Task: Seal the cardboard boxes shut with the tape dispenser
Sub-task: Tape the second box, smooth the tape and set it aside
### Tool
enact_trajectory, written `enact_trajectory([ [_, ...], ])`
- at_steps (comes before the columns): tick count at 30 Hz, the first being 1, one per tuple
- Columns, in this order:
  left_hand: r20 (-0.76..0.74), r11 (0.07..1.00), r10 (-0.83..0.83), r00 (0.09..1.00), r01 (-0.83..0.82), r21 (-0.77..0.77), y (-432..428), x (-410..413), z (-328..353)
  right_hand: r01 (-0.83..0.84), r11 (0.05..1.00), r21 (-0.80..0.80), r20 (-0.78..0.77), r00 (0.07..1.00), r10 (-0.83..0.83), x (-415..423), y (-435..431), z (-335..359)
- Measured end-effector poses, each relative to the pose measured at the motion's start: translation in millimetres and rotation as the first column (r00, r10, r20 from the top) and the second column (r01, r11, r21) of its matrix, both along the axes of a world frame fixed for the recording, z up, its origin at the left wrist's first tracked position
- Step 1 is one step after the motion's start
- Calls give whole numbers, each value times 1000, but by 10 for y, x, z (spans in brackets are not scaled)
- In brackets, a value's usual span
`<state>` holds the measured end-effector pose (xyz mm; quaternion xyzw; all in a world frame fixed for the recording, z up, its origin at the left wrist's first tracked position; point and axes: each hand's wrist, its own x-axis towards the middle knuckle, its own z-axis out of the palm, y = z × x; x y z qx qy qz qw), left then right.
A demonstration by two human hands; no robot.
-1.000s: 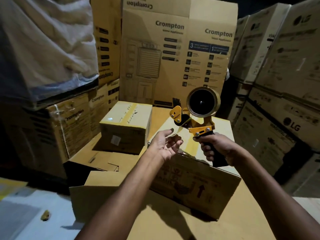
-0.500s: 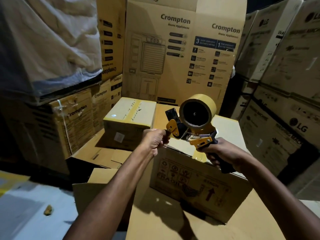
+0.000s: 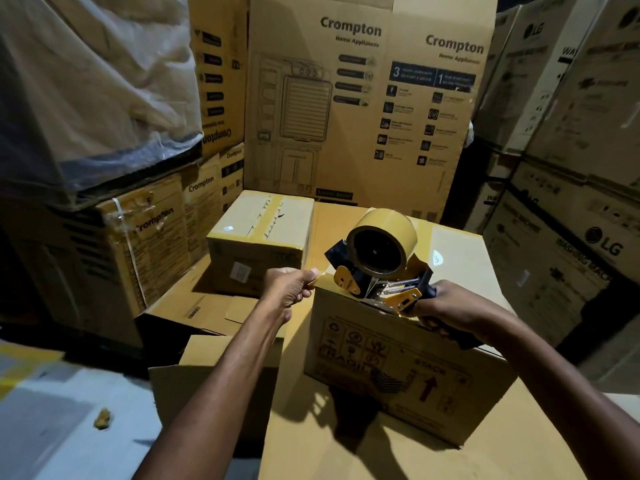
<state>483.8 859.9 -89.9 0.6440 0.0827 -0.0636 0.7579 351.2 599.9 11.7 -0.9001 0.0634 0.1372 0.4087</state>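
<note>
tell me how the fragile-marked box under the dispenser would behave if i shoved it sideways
The box probably slides rather than tips: it looks wide and squat, lying flat on smooth cardboard. Its walls look stiff, with crisp edges. The FRAGILE print suggests contents that may not take a hard shove.

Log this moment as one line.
left hand: pinches tape end | right hand: grips dispenser at box top edge | small box behind: already taped

"Crompton Home Appliances" is printed on the tall box (image 3: 363,109) behind; "LG" on the cartons (image 3: 568,258) at right; "FRAGILE" and "STACK" on the near box (image 3: 485,396).
</note>
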Motion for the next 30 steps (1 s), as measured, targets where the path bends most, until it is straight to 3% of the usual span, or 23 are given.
enact_trajectory([
  [14, -54, 1000, -7, 998, 6, -27, -49, -9, -219, 30, 997, -77, -19, 999, -31, 163, 25, -197],
  [19, 46, 974, -107, 993, 95, 208, -66, -110, -274, 20, 996, -85, -19, 1000, -22, 148, 29, -197],
  [22, 61, 913, -52, 997, 23, 407, -10, -192, -416, 24, 995, -94, -25, 999, -26, 155, 17, -191],
  [24, 152, 870, -8, 988, -68, 489, 25, -272, -477, 21, 995, -95, -32, 999, -24, 170, 14, -196],
  [26, 400, 825, -50, 915, -188, 532, 32, -327, -478, 18, 995, -93, -38, 999, -22, 188, 23, -207],
  [28, 646, 726, -214, 733, -323, 607, 31, -351, -450, 8, 996, -83, -43, 999, -11, 200, 26, -211],
  [30, 703, 625, -398, 589, -387, 678, 2, -352, -436, 2, 997, -81, -52, 999, -6, 201, 23, -195],
])
